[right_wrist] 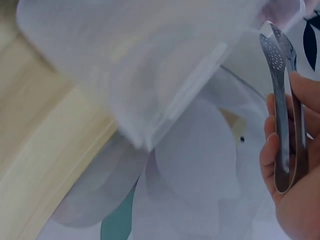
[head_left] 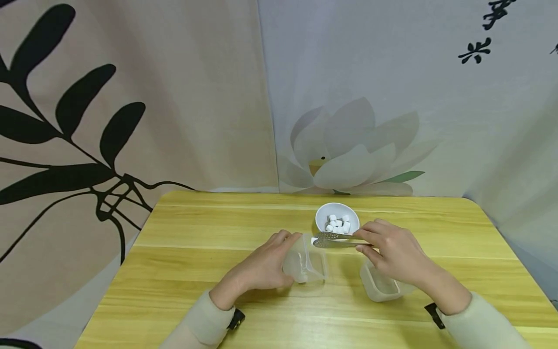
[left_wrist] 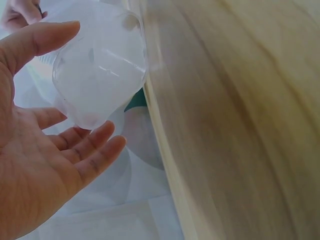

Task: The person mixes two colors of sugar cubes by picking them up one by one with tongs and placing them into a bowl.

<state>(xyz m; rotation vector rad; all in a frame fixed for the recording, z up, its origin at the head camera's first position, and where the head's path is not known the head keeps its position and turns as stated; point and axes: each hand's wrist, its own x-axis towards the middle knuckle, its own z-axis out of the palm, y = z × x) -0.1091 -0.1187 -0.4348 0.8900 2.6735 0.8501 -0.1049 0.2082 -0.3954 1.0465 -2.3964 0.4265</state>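
My left hand [head_left: 270,261] grips a clear plastic container [head_left: 307,264], tipped on its side with its mouth toward the right. In the left wrist view the thumb lies along one side of it and the fingers spread under the other. My right hand [head_left: 394,249] holds metal tongs [right_wrist: 281,125] with perforated tips. A small white cube [head_left: 314,241] is pinched between those tips, right at the container's mouth. Behind the tongs stands a white bowl [head_left: 321,218] holding several white cubes [head_left: 339,224].
A second translucent container [head_left: 378,294] stands on the wooden table [head_left: 196,232] below my right hand, partly hidden by it. At the table's back edge hangs a printed curtain [head_left: 218,97].
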